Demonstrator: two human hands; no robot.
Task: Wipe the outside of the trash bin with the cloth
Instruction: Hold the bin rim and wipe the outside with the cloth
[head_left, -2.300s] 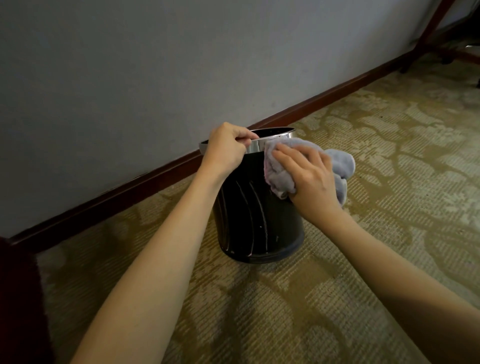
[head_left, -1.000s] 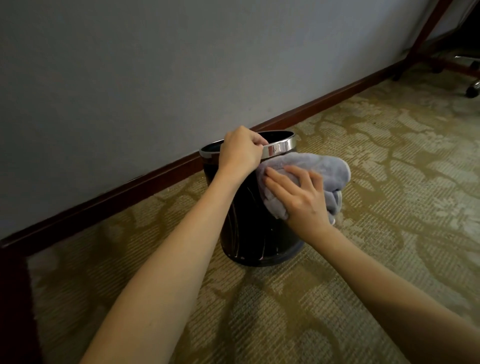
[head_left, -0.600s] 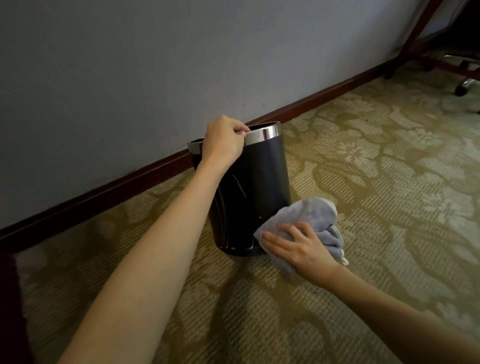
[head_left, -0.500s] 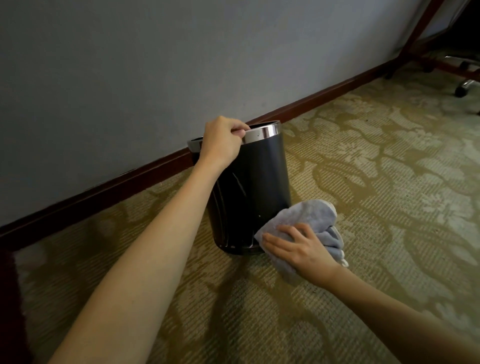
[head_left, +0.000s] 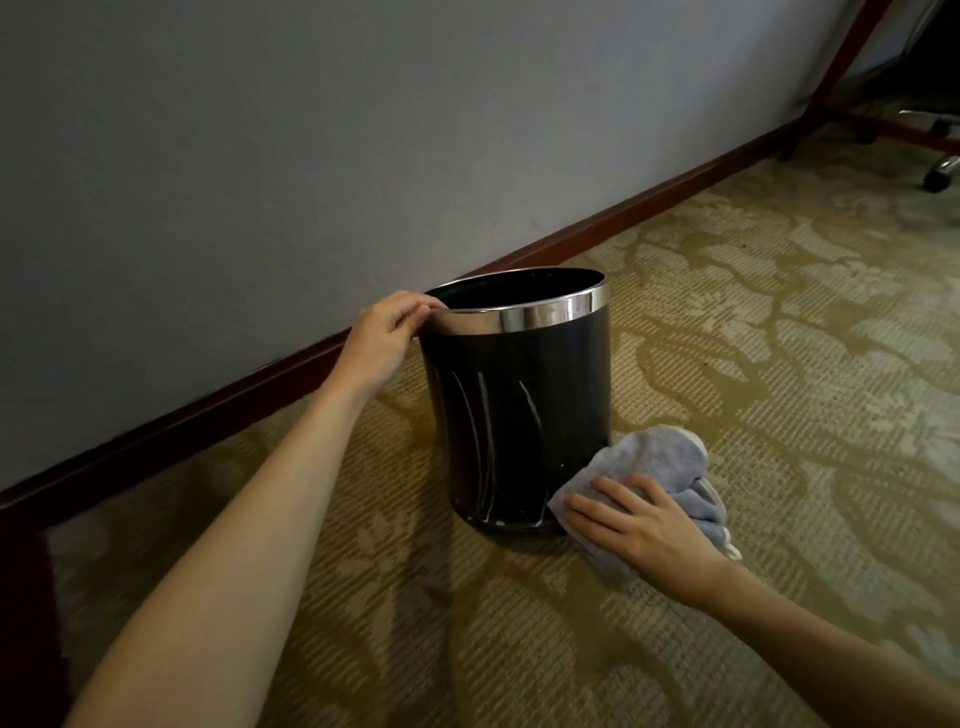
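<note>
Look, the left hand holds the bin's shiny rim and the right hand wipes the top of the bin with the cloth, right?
Not quite. The head view shows the right hand pressing the cloth against the bottom of the bin, not the top. The left hand does hold the shiny rim.

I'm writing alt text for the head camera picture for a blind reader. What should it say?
A person's right hand presses a pale blue cloth against the base of a black trash bin, while the left hand grips its silver rim. The bin stands upright on patterned carpet beside a grey wall.
</note>
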